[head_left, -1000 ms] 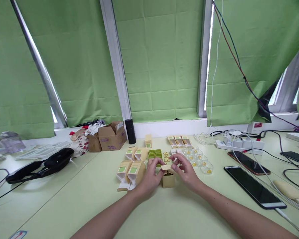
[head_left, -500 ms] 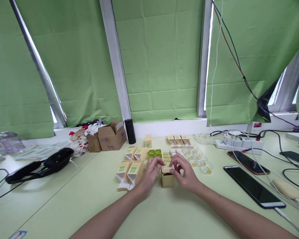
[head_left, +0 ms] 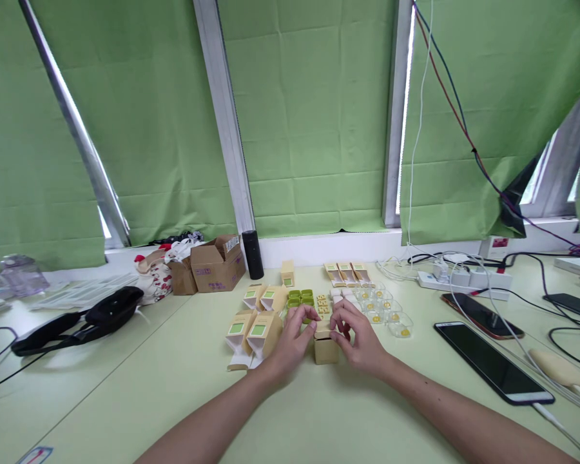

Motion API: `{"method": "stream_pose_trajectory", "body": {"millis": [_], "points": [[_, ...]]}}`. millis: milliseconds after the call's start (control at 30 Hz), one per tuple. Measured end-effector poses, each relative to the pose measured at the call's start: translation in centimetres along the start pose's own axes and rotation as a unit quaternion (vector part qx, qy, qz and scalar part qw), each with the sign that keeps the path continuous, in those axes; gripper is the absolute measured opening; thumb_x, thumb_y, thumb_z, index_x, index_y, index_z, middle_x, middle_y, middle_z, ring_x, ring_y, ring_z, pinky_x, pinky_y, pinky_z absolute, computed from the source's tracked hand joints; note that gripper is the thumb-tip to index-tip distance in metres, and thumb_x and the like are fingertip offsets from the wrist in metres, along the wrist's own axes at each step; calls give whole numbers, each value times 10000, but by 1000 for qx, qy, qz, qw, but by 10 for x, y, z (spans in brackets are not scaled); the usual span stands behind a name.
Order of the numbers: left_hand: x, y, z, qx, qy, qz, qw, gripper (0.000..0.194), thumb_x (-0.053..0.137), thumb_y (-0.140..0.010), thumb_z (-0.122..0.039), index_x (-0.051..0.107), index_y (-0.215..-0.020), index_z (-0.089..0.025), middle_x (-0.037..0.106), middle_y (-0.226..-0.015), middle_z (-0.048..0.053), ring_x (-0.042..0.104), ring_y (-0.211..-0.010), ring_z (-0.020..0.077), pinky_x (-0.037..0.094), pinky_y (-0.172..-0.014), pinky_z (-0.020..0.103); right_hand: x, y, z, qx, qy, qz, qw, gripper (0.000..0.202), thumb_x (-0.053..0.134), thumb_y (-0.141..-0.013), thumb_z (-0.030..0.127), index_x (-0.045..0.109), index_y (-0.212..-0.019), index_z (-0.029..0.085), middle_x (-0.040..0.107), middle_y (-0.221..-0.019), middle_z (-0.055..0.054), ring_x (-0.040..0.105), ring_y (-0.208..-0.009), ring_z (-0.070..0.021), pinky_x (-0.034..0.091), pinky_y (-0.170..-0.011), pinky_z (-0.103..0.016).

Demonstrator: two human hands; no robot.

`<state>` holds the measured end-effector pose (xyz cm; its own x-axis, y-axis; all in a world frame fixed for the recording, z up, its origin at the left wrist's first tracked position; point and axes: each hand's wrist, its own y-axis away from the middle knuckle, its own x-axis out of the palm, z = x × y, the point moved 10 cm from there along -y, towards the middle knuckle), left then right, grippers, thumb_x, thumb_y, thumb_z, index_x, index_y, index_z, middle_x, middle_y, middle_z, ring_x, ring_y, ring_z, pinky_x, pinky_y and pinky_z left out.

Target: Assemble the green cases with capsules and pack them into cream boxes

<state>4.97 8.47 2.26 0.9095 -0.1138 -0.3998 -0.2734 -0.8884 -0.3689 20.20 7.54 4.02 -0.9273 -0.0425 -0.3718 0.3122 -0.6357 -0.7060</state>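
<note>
A small brown cardboard box stands upright on the table between my hands, its top flap nearly down. My left hand has its curled fingers and thumb at the box's left top edge. From the other side, my right hand pinches the right top edge. Left of them stand several similar boxes with green labels and open white-lined ends. Beyond my hands are green plastic cups, small yellowish pieces, white items and clear plastic containers with yellow spots.
More boxes stand farther back, near a black cylinder and a carton. A black pouch lies left. Phones, cables and a power strip occupy the right side.
The box's top flap has come down, and the dark gap under it has gone from view. My right fingers have shifted slightly with it; both hands stay at the box.
</note>
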Motion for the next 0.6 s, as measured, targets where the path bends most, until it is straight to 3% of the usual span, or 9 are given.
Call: {"method": "stream_pose_trajectory", "body": {"millis": [600], "points": [[0, 1, -4, 4, -10, 2, 1000, 195, 560, -1019, -411, 578, -1132, -254, 562, -1214, 86, 516, -1235, 278, 413, -1114, 436, 3, 0, 6, -27, -3, 15, 1000, 130, 612, -856, 114, 572, -870, 237, 501, -919, -19, 512, -766, -180, 396, -589, -276]]}}
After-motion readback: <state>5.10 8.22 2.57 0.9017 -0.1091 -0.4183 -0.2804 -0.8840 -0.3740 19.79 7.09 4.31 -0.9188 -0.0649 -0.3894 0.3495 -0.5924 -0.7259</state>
